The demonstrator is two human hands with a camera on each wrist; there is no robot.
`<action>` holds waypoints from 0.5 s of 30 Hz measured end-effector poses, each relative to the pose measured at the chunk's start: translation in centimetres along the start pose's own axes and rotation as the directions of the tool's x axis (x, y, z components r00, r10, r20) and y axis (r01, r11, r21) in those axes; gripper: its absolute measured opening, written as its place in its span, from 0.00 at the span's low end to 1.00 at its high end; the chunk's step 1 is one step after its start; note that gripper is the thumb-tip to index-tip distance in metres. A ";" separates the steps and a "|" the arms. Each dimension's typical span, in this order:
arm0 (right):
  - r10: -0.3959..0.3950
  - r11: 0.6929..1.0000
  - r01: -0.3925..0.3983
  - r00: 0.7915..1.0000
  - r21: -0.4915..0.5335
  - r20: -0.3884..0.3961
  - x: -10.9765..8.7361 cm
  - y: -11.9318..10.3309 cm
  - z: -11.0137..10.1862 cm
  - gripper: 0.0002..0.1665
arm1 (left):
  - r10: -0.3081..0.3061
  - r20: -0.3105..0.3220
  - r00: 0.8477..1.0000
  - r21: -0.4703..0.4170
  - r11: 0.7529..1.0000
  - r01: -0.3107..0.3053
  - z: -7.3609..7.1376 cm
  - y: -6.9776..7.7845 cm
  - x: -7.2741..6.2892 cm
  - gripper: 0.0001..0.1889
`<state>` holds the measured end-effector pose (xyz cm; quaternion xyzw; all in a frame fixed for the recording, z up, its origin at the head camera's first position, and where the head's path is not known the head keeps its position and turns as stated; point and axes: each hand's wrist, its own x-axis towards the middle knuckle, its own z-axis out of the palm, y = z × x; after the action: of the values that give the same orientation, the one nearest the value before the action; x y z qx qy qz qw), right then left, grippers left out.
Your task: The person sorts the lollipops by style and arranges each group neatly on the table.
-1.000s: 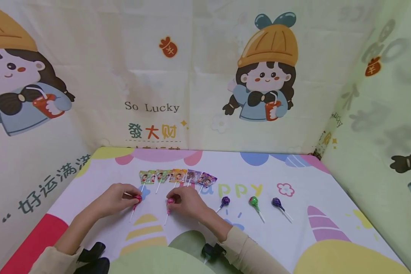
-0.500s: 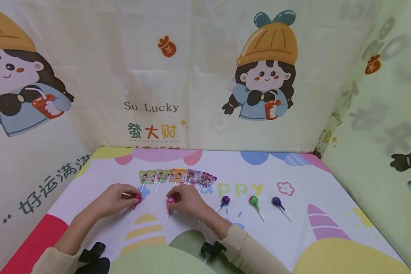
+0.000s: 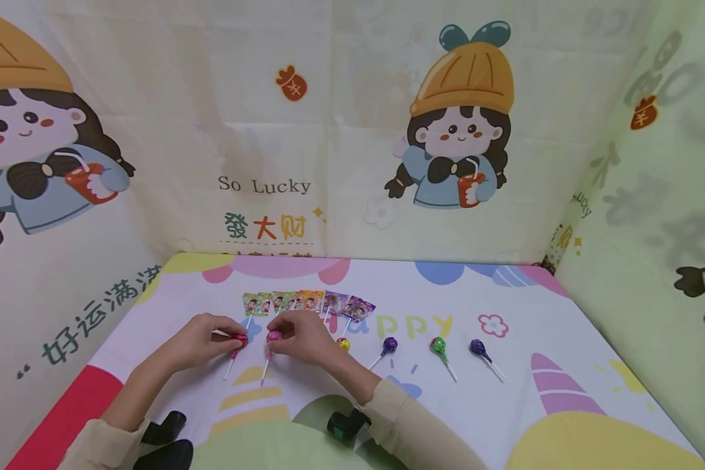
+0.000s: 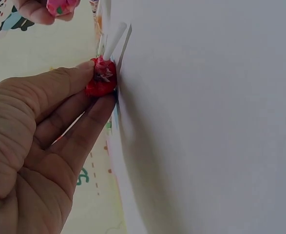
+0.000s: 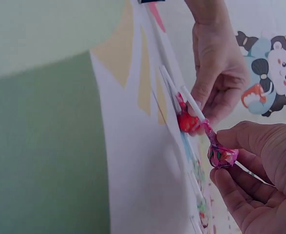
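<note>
My left hand pinches a red-wrapped ball lollipop between thumb and fingers, low at the tabletop on the left. Its white stick slants toward me. In my right hand is a pink-wrapped ball lollipop, pinched at the head with its stick also pointing toward me. The two lollipops are side by side, a short gap apart in the head view. Just behind the hands lies a row of several flat lollipops in green, orange and purple wrappers.
To the right lie more ball lollipops: a yellow one partly behind my right wrist, a purple one, a green one and a dark purple one. A cartoon-printed cloth stands behind the patterned tabletop.
My right hand has shifted left with the pink lollipop, closer to the red one. The yellow lollipop's head has come into view beside my right wrist. My left hand keeps its grip and place.
</note>
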<state>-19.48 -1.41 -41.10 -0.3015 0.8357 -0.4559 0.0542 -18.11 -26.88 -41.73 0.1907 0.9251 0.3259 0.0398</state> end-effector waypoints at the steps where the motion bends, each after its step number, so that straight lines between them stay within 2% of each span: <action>1: -0.002 1.000 0.002 1.000 -0.002 0.001 0.1 -0.1 0.2 0.16 | 0.002 0.000 1.000 -0.001 1.000 -0.002 0.0 0.0 0.0 0.12; 11: -0.028 1.000 0.028 1.000 0.009 -0.005 1.3 -0.5 1.8 0.15 | 0.036 -0.002 0.999 -0.009 0.999 -0.036 -0.1 -0.4 0.0 0.12; 15: -0.013 1.000 0.013 1.000 0.019 -0.004 1.5 -0.5 2.2 0.15 | 0.051 -0.001 0.999 -0.023 0.998 -0.051 -0.1 -0.4 -0.1 0.12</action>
<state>-19.71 -4.08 -41.73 -0.3055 0.8294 -0.4647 0.0526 -18.13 -27.23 -41.88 0.2137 0.9162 0.3372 0.0336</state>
